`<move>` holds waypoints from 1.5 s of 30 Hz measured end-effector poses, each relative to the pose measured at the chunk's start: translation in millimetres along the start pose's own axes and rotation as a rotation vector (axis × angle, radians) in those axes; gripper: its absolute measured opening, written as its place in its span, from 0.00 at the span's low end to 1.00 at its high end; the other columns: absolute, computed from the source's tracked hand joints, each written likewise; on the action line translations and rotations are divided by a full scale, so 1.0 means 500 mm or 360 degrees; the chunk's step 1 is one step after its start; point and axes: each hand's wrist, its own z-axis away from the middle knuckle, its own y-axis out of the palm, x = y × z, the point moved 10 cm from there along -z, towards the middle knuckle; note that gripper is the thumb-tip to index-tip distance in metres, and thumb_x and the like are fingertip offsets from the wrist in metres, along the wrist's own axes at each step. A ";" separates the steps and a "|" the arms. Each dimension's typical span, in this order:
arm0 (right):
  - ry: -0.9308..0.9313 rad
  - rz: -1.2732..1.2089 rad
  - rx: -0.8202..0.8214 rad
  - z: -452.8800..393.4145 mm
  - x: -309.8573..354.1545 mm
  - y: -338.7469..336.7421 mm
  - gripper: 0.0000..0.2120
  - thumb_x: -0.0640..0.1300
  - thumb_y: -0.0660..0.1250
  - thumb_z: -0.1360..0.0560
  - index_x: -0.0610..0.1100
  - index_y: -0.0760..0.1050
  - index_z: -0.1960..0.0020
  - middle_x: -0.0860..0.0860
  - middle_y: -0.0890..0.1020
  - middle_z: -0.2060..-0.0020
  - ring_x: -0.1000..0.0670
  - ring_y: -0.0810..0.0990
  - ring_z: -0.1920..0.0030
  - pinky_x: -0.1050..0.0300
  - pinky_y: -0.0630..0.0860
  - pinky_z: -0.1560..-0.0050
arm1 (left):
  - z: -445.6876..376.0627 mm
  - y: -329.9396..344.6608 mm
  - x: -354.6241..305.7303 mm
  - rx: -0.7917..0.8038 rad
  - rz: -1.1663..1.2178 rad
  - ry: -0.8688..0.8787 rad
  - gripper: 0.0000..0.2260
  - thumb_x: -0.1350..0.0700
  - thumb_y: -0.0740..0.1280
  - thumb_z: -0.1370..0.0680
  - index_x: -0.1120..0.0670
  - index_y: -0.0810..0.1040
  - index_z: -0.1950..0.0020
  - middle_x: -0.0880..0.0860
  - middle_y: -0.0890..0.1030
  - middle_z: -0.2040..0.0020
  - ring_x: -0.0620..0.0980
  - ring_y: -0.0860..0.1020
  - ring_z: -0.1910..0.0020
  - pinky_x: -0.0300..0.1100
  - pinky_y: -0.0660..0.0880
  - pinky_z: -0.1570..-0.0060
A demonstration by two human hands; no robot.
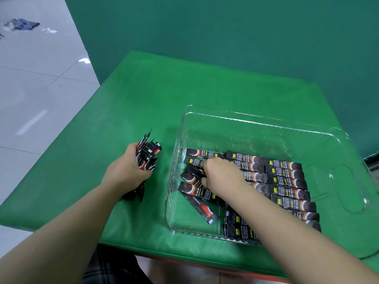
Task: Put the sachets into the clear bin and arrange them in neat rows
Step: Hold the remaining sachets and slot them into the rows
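Note:
A clear plastic bin [229, 117] stands on the green table, right of centre. Black sachets [287, 181] lie in rows across its floor, with a looser column at its left side and one sachet [202, 208] lying askew near the front. My left hand [129, 167] is outside the bin to its left and grips a thick bundle of sachets [147, 152] that fans out above and below the fist. My right hand [219, 173] reaches into the bin, its fingers curled down on a sachet [192, 170] in the left column.
A green cloth [143, 95] covers the table, and a green backdrop [225, 27] rises behind it. White tiled floor [37, 78] lies to the left, with a crumpled cloth [21, 24] far off. The bin's near handle cut-out [346, 187] is at the right.

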 end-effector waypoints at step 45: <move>-0.0262 0.0521 0.0207 0.011 -0.004 0.030 0.36 0.33 0.58 0.23 0.40 0.40 0.23 0.41 0.44 0.23 0.45 0.49 0.24 0.48 0.44 0.26 | -0.009 0.002 0.010 -0.0068 -0.0030 0.0042 0.33 0.47 0.73 0.31 0.42 0.58 0.31 0.41 0.78 0.54 0.49 0.79 0.61 0.45 0.76 0.59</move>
